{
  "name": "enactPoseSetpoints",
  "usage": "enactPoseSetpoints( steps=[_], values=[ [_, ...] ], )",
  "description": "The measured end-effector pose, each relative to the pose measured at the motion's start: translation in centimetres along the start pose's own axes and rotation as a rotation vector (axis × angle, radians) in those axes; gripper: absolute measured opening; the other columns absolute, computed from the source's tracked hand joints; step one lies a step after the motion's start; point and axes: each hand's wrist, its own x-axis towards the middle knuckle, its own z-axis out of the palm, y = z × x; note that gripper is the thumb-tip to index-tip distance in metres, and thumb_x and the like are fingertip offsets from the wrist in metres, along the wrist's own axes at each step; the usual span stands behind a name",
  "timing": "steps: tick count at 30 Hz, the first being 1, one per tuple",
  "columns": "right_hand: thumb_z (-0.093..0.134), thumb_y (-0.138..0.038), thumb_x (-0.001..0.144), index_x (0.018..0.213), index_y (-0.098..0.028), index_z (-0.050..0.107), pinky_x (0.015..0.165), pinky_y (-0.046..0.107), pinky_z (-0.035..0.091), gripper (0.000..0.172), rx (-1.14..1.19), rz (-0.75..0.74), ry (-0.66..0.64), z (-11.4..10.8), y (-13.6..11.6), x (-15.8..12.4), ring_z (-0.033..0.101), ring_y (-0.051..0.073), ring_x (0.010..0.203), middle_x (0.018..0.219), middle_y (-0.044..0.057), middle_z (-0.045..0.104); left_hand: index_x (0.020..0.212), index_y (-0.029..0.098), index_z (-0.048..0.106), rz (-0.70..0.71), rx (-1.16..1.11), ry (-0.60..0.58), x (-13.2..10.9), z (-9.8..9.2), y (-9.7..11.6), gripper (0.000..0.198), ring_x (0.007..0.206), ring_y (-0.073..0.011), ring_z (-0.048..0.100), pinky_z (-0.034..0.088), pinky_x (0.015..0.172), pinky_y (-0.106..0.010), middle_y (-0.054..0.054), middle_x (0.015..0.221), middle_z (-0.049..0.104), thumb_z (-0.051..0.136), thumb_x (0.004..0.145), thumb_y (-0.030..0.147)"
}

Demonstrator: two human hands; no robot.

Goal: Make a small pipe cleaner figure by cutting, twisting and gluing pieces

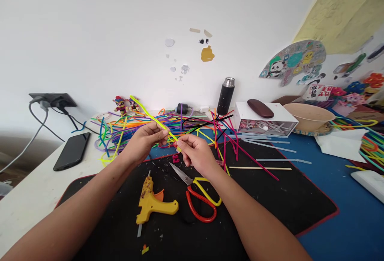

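Note:
A bright yellow pipe cleaner (147,113) slants across the middle of the view, its far end pointing up to the left. My left hand (151,136) pinches it partway along. The fingers of my right hand (193,149) are closed on its lower end, where a small yellow bit shows at the fingertips. Below my hands, scissors (195,191) with one red and one yellow handle lie on the black mat (111,217). Beside them on the left is a yellow glue gun (150,201) with a glue stick poking out of its back.
Behind my hands spreads a pile of coloured pipe cleaners (117,135). A phone (72,151) lies at left. A black flask (226,96), a white drawer box (267,119) and a beige bowl (309,117) stand along the back. Glue sticks (283,160) and a wooden stick (259,168) lie at right.

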Motion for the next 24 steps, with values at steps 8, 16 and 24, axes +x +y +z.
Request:
enactPoseSetpoints(
  steps=[8, 16, 24],
  values=[
    [0.068, -0.05, 0.087, 0.089, -0.02, 0.065, 0.038, 0.022, 0.028, 0.031, 0.036, -0.014, 0.008, 0.08, -0.36, -0.01, 0.043, 0.008, 0.035, 0.048, -0.01, 0.051, 0.072, 0.014, 0.074, -0.081, -0.163, -0.036, 0.0, -0.06, -0.11, 0.037, 0.057, -0.0113, 0.061, 0.051, 0.057, -0.022, -0.002, 0.063, 0.068, 0.102, 0.062, 0.038],
    [0.071, -0.055, 0.084, 0.089, -0.02, 0.063, 0.035, 0.021, 0.025, 0.036, 0.099, 0.051, 0.012, 0.25, -0.63, -0.14, 0.044, 0.008, 0.034, 0.05, -0.01, 0.053, 0.072, 0.015, 0.074, -0.049, -0.094, -0.025, -0.15, 0.31, 0.09, 0.039, 0.057, -0.0109, 0.06, 0.049, 0.057, -0.022, -0.001, 0.063, 0.069, 0.101, 0.063, 0.042],
    [0.074, -0.059, 0.083, 0.092, -0.021, 0.062, 0.035, 0.021, 0.026, 0.041, 0.109, 0.056, 0.02, 0.18, -0.42, -0.01, 0.044, 0.008, 0.034, 0.051, -0.01, 0.054, 0.073, 0.016, 0.074, -0.041, -0.059, -0.026, -0.24, 0.12, -0.24, 0.039, 0.058, -0.0123, 0.06, 0.048, 0.058, -0.024, -0.001, 0.065, 0.069, 0.099, 0.065, 0.044]
  ],
)
